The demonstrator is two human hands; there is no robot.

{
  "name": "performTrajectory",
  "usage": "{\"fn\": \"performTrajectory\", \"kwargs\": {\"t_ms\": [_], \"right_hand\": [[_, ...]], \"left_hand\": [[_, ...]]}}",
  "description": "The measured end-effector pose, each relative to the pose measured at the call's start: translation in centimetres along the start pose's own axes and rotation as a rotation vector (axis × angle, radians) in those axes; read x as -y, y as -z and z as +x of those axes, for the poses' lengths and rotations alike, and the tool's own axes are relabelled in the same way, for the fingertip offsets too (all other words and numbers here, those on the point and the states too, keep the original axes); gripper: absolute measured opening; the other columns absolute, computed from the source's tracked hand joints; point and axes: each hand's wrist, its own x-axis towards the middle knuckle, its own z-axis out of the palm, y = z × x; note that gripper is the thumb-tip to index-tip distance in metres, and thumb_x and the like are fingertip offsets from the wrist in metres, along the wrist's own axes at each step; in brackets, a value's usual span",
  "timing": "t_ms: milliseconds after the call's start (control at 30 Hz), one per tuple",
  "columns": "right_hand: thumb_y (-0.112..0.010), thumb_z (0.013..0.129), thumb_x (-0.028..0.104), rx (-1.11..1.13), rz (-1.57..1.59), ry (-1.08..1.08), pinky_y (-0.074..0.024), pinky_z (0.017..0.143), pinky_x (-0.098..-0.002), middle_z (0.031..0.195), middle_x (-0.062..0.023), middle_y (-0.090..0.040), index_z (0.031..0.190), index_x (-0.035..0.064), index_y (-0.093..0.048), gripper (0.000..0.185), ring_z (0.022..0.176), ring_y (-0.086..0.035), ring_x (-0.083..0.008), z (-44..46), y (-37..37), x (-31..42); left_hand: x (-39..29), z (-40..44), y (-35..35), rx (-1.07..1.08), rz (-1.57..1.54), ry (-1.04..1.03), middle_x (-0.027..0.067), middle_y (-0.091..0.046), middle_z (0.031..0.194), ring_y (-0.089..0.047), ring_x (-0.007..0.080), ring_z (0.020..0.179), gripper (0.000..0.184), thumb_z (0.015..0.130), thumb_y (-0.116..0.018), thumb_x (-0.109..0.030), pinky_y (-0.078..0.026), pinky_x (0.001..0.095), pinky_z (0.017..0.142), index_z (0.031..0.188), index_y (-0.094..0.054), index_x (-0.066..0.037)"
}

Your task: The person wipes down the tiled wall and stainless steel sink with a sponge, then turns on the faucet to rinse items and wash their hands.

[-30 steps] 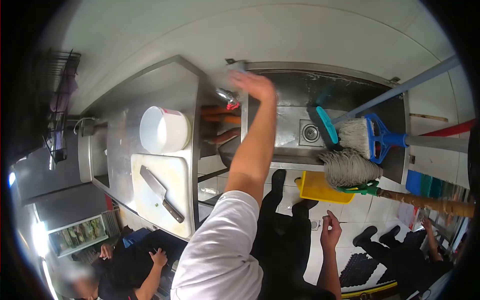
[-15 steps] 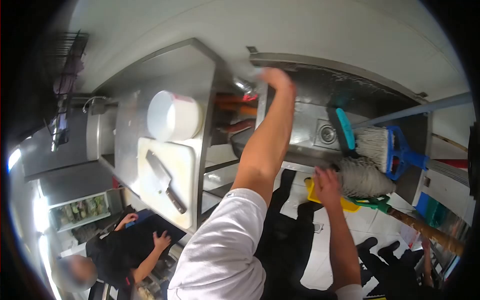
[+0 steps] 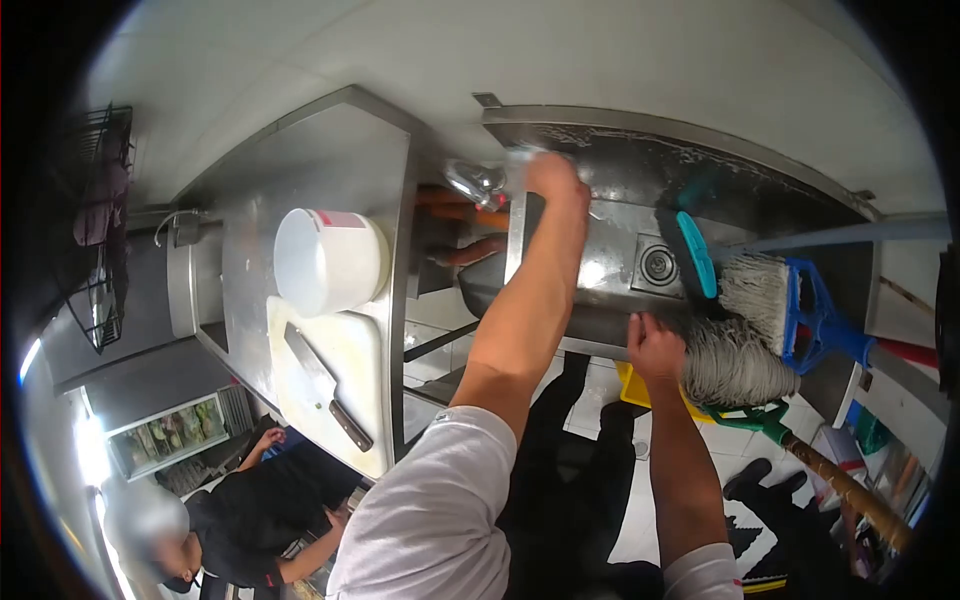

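My left hand (image 3: 557, 180) reaches over the near-left corner of a steel sink (image 3: 605, 235). Its fingers are curled and partly smeared by motion, beside a whitish blur I cannot make out. A shiny metal tap-like fitting (image 3: 474, 184) stands just left of this hand. My right hand (image 3: 655, 345) is at the front edge of the sink, its fingers bent over the rim. A grey string mop head (image 3: 738, 360) lies close to the right of it. In the basin are a drain (image 3: 659, 264) and a teal brush-like tool (image 3: 697, 254).
On the steel counter (image 3: 250, 240) at left stand a white tub (image 3: 330, 262) and a white cutting board (image 3: 365, 345) with a knife (image 3: 325, 380). A blue mop clamp (image 3: 805, 315) and poles crowd the right. A co-worker (image 3: 260, 520) is at lower left; another person's legs show at lower right.
My left hand has moved slightly down and its fingers look more curled. My right hand has closed from loosely spread fingers onto the sink's edge. The co-worker at lower left has shifted.
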Motion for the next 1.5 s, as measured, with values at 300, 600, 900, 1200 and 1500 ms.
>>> {"fn": "performTrajectory", "kwargs": {"t_ms": [300, 600, 900, 1200, 1500], "right_hand": [[-0.051, 0.093, 0.034, -0.034, -0.039, 0.003, -0.0513, 0.061, -0.0491, 0.077, -0.0141, -0.066, 0.080, 0.0092, -0.062, 0.030, 0.069, -0.065, -0.0374, 0.3, -0.5, -0.3], [-0.051, 0.093, 0.033, -0.071, -0.048, 0.075, -0.0498, 0.057, -0.0490, 0.073, -0.0122, -0.065, 0.074, 0.0095, -0.060, 0.032, 0.066, -0.064, -0.0368, -0.1, -0.7, -0.8], [-0.050, 0.093, 0.035, -0.056, -0.049, 0.078, -0.0501, 0.059, -0.0496, 0.076, -0.0112, -0.067, 0.077, 0.0102, -0.063, 0.032, 0.068, -0.065, -0.0367, 0.3, -0.7, -0.6], [-0.049, 0.093, 0.036, -0.039, -0.040, 0.056, -0.0488, 0.062, -0.0512, 0.077, -0.0119, -0.067, 0.075, 0.0101, -0.062, 0.034, 0.070, -0.064, -0.0375, 0.3, -0.9, -0.2], [-0.050, 0.093, 0.036, -0.054, -0.076, 0.067, -0.0498, 0.061, -0.0496, 0.077, -0.0113, -0.068, 0.076, 0.0097, -0.062, 0.034, 0.071, -0.065, -0.0355, 0.0, -0.9, 0.1]], "left_hand": [[-5.1, -0.3, 9.8, 0.178, 0.783, -1.037, 0.0137, -0.058, 0.085, -0.057, 0.0306, 0.083, 0.012, 0.082, -0.051, -0.004, -0.045, 0.0395, 0.076, 0.089, -0.058, 0.003], [-0.2, 2.9, 10.8, 0.405, 1.764, -1.524, 0.0243, -0.044, 0.133, -0.043, 0.0390, 0.126, 0.052, 0.087, -0.050, -0.018, -0.038, 0.0401, 0.102, 0.131, -0.046, 0.009], [0.3, 1.7, 11.8, 0.484, 1.780, -1.211, 0.0281, -0.042, 0.139, -0.043, 0.0409, 0.129, 0.056, 0.089, -0.050, -0.020, -0.038, 0.0431, 0.104, 0.136, -0.039, 0.008], [-4.2, -1.3, 19.9, 0.728, 1.486, -0.897, 0.0209, -0.043, 0.142, -0.048, 0.0370, 0.127, 0.054, 0.082, -0.052, -0.004, -0.047, 0.0416, 0.099, 0.135, -0.049, -0.014], [-2.9, 1.1, 18.2, 0.670, 1.283, -1.013, 0.0165, -0.044, 0.144, -0.049, 0.0350, 0.126, 0.060, 0.076, -0.056, 0.002, -0.051, 0.0410, 0.094, 0.132, -0.053, -0.018]]}}
